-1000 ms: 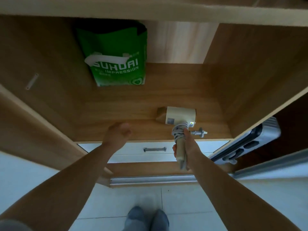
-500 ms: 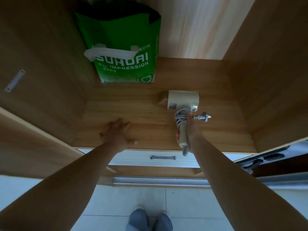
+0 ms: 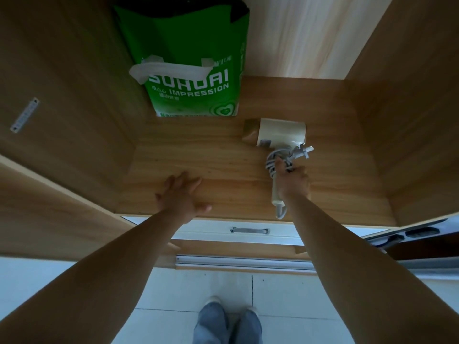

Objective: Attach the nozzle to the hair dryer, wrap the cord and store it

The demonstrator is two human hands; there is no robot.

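A cream hair dryer [image 3: 282,133] lies on the wooden cabinet shelf [image 3: 223,170], its brownish nozzle [image 3: 250,131] fitted and pointing left. The grey cord [image 3: 272,161] is coiled around the handle, and the plug [image 3: 304,152] sticks out to the right. My right hand [image 3: 293,181] grips the handle over the coils. My left hand [image 3: 180,197] rests flat on the shelf near its front edge, fingers spread, holding nothing.
A green carrier bag [image 3: 188,70] stands at the back left of the shelf. Wooden side walls [image 3: 409,120] close the compartment in. Below the shelf is a white drawer with a metal handle [image 3: 249,230]. A dark object [image 3: 409,235] leans at the lower right.
My right hand has pushed the hair dryer farther onto the shelf and slid up the handle onto the cord coils. My left hand has come down flat on the shelf.
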